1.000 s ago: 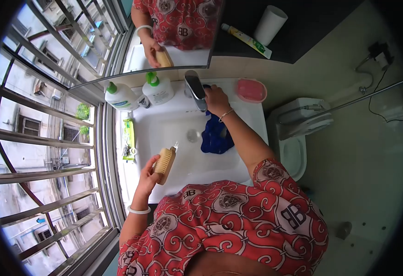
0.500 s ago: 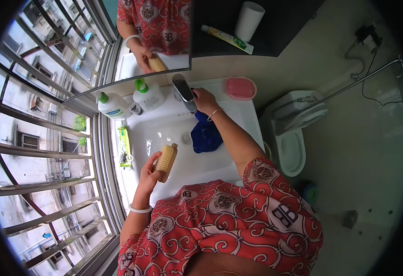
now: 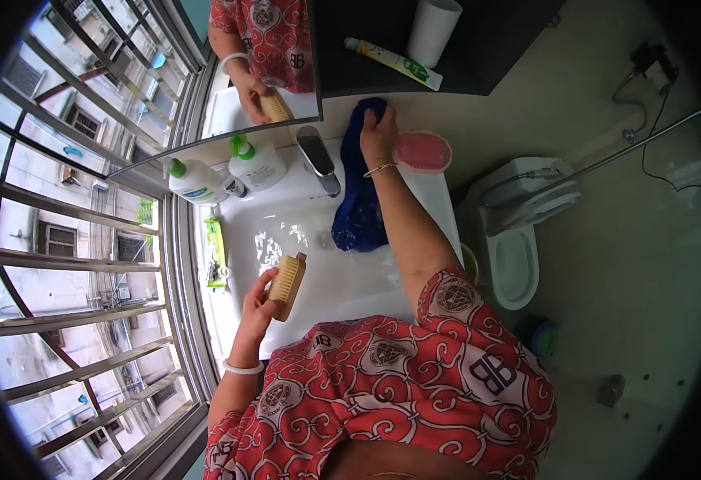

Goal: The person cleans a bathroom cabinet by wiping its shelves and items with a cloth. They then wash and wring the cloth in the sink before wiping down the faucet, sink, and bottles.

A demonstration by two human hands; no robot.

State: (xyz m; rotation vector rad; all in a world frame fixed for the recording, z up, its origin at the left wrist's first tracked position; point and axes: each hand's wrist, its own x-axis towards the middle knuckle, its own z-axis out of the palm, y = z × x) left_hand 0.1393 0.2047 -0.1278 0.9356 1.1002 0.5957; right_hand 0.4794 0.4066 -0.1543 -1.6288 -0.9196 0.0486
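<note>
Over the front left of the white sink (image 3: 326, 296), my left hand (image 3: 259, 304) is closed around a wooden scrubbing brush (image 3: 288, 286), its pale bristles facing left. My right hand (image 3: 379, 134) grips the upper end of a dark blue cloth (image 3: 360, 204) beside the tap, near the wall. The cloth hangs stretched from my fingers down into the basin, and its lower end looks wet and bunched. Its exact kind I cannot make out. Just left of the cloth stands the grey tap (image 3: 318, 162).
Two pump bottles, one white with a green top (image 3: 194, 182) and another with a green pump (image 3: 256, 166), stand at the back left. A pink soap box (image 3: 422, 152) sits on the right rim. Above are a mirror and a shelf with a toothpaste tube (image 3: 393, 62). A toilet (image 3: 514, 264) stands right.
My right hand has moved from the tap up toward the wall, lifting one end of the blue cloth so it stretches out. My left hand keeps the brush in nearly the same place.
</note>
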